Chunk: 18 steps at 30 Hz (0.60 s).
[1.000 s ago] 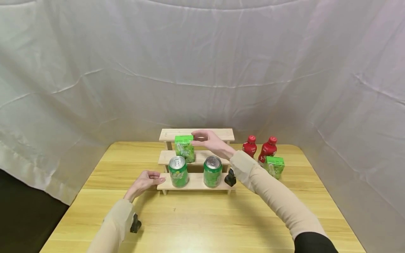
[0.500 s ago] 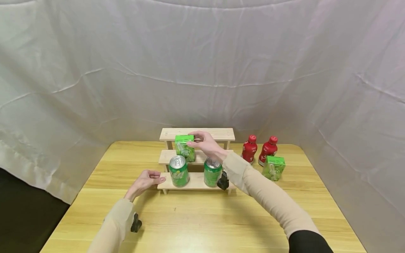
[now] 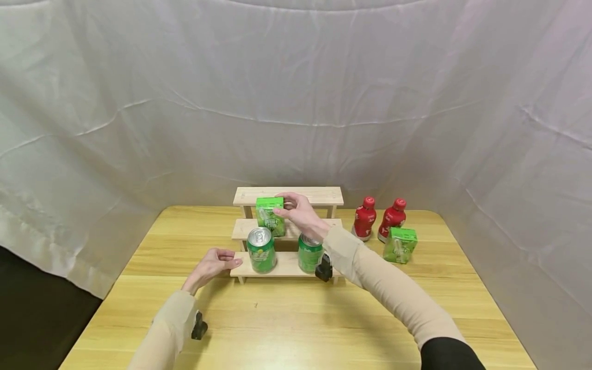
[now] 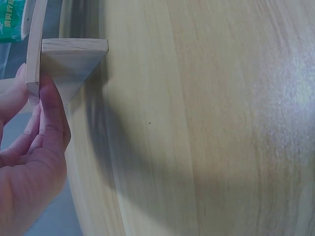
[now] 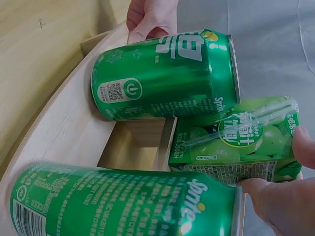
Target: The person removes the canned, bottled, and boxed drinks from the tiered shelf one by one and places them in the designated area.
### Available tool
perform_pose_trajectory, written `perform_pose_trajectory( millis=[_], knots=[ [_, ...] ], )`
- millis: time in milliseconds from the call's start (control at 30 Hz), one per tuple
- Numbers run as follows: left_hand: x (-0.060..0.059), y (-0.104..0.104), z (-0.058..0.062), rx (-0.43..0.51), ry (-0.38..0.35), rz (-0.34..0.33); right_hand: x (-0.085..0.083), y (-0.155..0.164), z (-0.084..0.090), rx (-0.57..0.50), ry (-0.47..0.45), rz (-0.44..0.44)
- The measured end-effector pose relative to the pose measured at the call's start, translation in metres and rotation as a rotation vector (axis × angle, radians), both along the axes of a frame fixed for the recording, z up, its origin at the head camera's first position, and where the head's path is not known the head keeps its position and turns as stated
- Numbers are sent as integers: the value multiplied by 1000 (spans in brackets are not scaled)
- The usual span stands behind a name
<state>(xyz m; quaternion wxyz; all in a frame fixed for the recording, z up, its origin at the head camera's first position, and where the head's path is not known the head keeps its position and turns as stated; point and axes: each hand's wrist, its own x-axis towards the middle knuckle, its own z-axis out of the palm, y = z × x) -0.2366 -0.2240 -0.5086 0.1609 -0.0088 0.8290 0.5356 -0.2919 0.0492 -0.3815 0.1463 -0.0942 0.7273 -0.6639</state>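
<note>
Right hand (image 3: 298,211) grips green juice carton (image 3: 270,216) (middle shelf (image 3: 242,229)), fingers round its top.

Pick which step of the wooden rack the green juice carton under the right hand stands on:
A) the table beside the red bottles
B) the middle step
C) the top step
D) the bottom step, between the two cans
B: the right hand grips the green juice carton standing on the middle step of the wooden rack, behind and above the two green cans on the bottom step.
</note>
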Motion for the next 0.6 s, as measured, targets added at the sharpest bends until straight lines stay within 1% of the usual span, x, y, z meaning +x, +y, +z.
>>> perform_pose_trajectory(
  millis=[233, 400, 600],
  knots=[
    [1, 1, -1, 4, -4, 13, 5, 6, -1, -23, 60, -40],
    [1, 0, -1, 4, -1, 7, 9, 18, -4, -23, 113, -68],
    [-1, -1, -3, 7, 2, 12, 14, 36, -4, -44, 181, -82]
  ],
)
